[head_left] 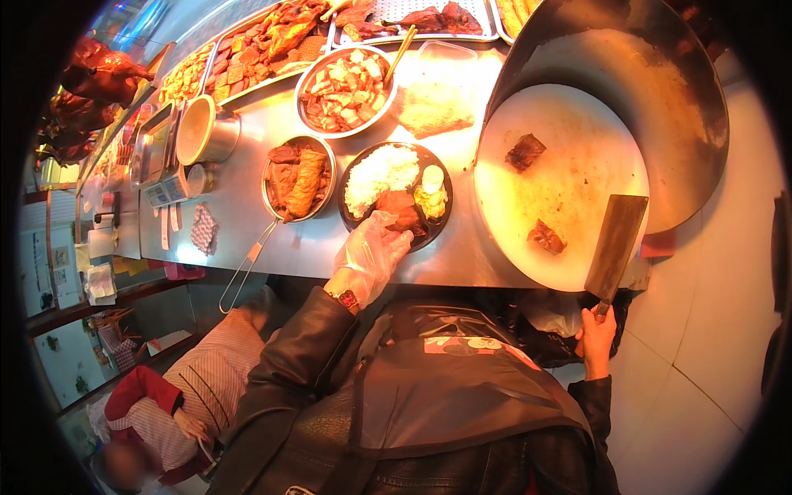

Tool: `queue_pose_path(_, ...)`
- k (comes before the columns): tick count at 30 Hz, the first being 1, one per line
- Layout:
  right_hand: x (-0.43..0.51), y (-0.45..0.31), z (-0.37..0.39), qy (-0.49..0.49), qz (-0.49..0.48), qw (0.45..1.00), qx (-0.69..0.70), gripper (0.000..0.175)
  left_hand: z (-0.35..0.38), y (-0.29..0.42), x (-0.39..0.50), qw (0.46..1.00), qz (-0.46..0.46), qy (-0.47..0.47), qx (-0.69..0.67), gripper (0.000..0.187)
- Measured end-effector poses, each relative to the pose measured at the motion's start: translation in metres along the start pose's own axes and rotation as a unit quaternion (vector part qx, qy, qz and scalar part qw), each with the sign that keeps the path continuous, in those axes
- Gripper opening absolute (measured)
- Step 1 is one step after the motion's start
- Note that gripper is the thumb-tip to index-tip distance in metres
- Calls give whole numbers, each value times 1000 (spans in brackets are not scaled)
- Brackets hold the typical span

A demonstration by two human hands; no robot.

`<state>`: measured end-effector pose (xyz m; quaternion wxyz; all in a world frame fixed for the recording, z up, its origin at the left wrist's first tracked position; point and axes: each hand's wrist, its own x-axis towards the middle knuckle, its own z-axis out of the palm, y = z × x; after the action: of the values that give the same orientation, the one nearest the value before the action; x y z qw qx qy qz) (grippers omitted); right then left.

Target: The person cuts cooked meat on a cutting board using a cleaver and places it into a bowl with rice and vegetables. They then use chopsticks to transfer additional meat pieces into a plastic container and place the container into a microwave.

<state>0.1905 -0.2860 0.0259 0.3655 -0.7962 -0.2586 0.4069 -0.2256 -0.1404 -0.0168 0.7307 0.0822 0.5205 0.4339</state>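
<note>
My left hand (375, 253), in a clear plastic glove, has its fingers on a piece of brown cooked meat (401, 210) in a round black bowl (443, 226). White rice (378, 176) fills the far left of that bowl; pale slices and greens (432, 192) sit at its right. Bare, my right hand (598, 337) grips the handle of a cleaver (616, 247). The broad blade lies over the near right edge of a round chopping block (557, 185). On the block rest two dark meat pieces, one far (525, 152) and one near (547, 237).
A long-handled strainer (333, 185) of meat stands left of the bowl, its handle past the counter edge. Behind is a steel basin of chopped meat (343, 93). A curved metal guard (693, 124) rises around the block. A person in a striped apron (204, 377) is at lower left.
</note>
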Motion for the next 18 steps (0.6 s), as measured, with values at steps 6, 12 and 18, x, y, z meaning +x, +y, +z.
queue_pose_path(6,-2,-3,4,11,14,1000,-7,17,-25,1,-7,982,30,-74,170,25)
queue_pose_path(12,-1,-2,6,18,20,1000,-7,16,3,18,4,816,348,154,436,31)
queue_pose_path(18,1,2,6,24,20,999,-13,17,24,17,28,746,353,45,562,17)
